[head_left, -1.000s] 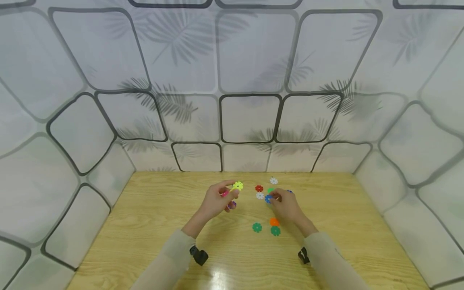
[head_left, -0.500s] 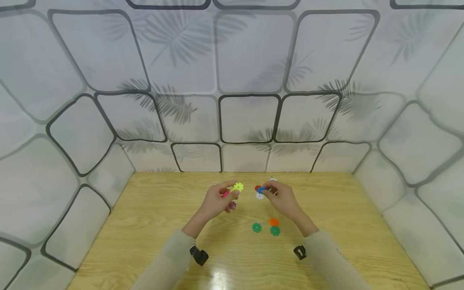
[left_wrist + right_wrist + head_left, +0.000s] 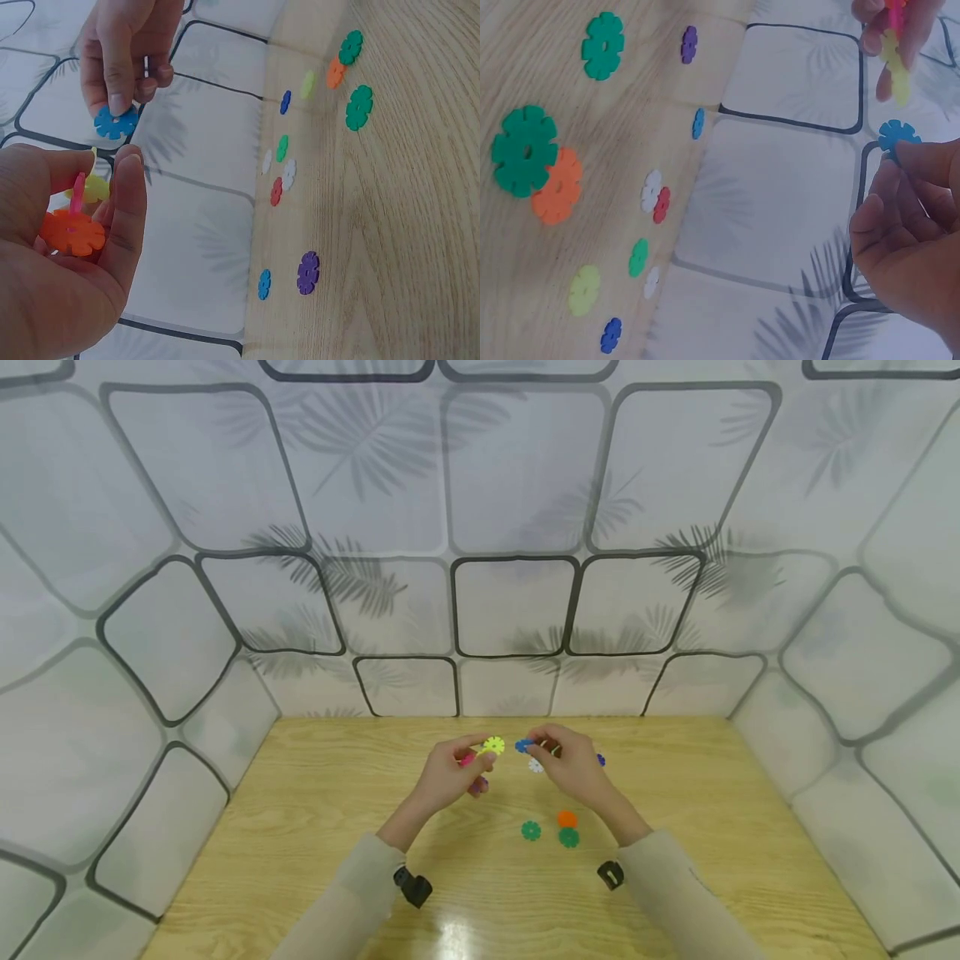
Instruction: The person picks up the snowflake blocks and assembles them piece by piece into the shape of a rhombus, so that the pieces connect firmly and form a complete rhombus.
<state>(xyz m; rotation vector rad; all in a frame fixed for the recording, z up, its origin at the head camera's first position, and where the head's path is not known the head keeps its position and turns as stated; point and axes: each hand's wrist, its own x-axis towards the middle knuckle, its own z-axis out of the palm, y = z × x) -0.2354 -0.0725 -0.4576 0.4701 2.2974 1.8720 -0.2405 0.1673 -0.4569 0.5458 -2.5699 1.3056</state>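
My left hand holds a small cluster of interlocking snowflake discs: a yellow disc, a pink disc and an orange disc, slotted together at angles. Thumb and fingers of my right hand pinch a blue snowflake disc by its edge. The blue disc is raised above the table, just right of the yellow one, with a narrow gap between them. In the right wrist view, that blue disc stands close below the tip of the yellow disc.
Loose discs lie on the wooden table: two green and an orange nearer me. Farther back are white, red, light green, yellow, dark blue and purple. A patterned curtain encloses the table.
My right hand has carried the blue disc leftward and a little up, from over the loose discs to beside the yellow disc. The left hand has stayed nearly still with its cluster.
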